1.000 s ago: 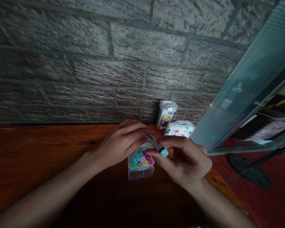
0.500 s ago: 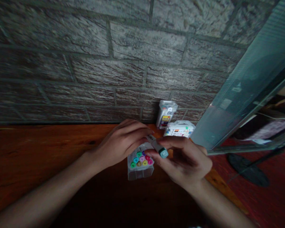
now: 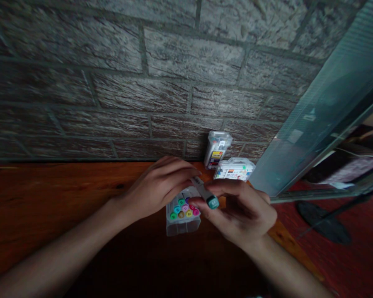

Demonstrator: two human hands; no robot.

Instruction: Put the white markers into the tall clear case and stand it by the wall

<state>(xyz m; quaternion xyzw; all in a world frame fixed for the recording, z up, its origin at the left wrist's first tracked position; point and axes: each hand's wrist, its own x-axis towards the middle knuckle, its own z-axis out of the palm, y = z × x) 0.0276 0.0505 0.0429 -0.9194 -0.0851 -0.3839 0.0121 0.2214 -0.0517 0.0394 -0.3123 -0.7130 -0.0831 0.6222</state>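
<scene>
Both of my hands hold one marker (image 3: 205,193), a grey pen with a teal cap toward me. My right hand (image 3: 242,211) pinches it near the capped end between thumb and fingers. My left hand (image 3: 160,186) has its fingertips closed on the far end. Just below the marker stands a clear plastic case (image 3: 182,221) with several markers upright in it, their coloured caps showing. The case rests on the reddish wooden tabletop (image 3: 65,198).
Two more clear marker cases (image 3: 217,149) (image 3: 234,169) stand by the brick wall (image 3: 143,82) behind my hands. A slanted glass pane (image 3: 323,107) rises at the right, with a dark round object (image 3: 325,225) on the red floor past the table's edge.
Almost nothing has moved. The marker and my right hand have shifted very slightly to the left and up.
</scene>
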